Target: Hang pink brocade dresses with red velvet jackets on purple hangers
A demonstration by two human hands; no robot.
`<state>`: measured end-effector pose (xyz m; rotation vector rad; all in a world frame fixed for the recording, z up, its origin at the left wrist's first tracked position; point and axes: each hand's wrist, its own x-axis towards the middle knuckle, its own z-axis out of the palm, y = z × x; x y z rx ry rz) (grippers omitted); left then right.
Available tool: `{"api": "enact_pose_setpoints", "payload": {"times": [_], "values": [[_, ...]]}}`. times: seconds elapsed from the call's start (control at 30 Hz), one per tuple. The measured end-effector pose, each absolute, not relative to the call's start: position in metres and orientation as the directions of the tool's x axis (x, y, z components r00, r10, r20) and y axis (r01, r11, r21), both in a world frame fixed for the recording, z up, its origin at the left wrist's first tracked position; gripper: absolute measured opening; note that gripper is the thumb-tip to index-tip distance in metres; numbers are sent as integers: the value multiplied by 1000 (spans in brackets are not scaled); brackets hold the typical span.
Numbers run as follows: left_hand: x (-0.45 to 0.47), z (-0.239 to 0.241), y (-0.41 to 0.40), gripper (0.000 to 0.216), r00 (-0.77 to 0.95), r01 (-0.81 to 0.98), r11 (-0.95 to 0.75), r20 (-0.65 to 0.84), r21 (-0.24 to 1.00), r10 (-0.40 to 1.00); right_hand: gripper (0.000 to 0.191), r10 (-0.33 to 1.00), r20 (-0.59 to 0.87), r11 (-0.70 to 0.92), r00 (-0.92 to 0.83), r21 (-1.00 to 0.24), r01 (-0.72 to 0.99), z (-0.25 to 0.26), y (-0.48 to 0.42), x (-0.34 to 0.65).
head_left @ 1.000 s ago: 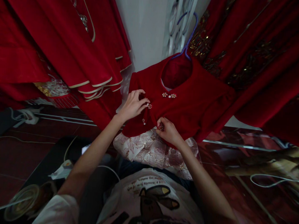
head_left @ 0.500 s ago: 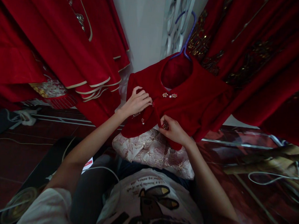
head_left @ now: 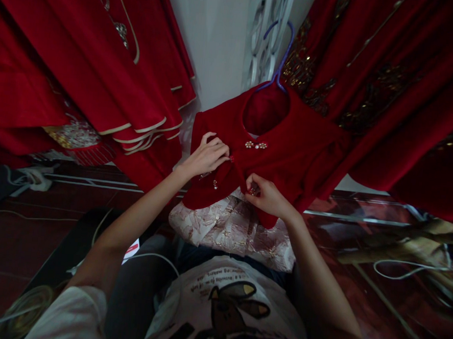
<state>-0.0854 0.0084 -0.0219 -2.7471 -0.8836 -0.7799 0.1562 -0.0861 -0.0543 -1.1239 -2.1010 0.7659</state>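
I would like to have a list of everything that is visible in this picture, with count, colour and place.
Red top: 1, red, centre
Beaded ornaments: at least 3, pale, on the top's front
Hanger: 1, purple-blue, at the neckline
Patterned fabric: 1, pale pink, below the top
Hanging cloths: several, red, left and right
Metal grille: 1, white, top centre
Wall: 1, pale, behind
Cables: several, whitish, both sides
Lidded container: 1, clear, bottom left, blurred
Floor: 1, dark red, below
T-shirt: 1, white, printed, bottom centre
Left hand: 1, bare, pinching the top
Right hand: 1, bare, pinching the top's edge
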Motion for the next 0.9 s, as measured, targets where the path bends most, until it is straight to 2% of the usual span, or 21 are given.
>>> {"api": "enact_pose_setpoints", "payload": {"times": [0.17, 0.37, 0.5, 0.7, 0.9], "values": [[-66, -8, -1, 25, 579, 599, -797, 646, 77, 497, 12, 807, 123, 456, -578, -752, 476, -49, -92, 167], [-34, 2, 9, 26, 669, 550, -832, 634, -72, 388, 12, 782, 34, 432, -623, -749, 502, -40, -99, 175], [-21, 7, 15, 23, 681, 553, -825, 635, -119, 364, 15, 782, -7, 421, -623, -731, 536, -36, -102, 179], [-16, 15, 10, 19, 745, 509, -850, 564, -137, 356, 27, 817, 91, 388, -570, -818, 425, -33, -103, 179], [-17, 13, 6, 20, 699, 561, -816, 608, -139, 377, 20, 886, 199, 364, -419, -858, 362, -16, -104, 175]]}}
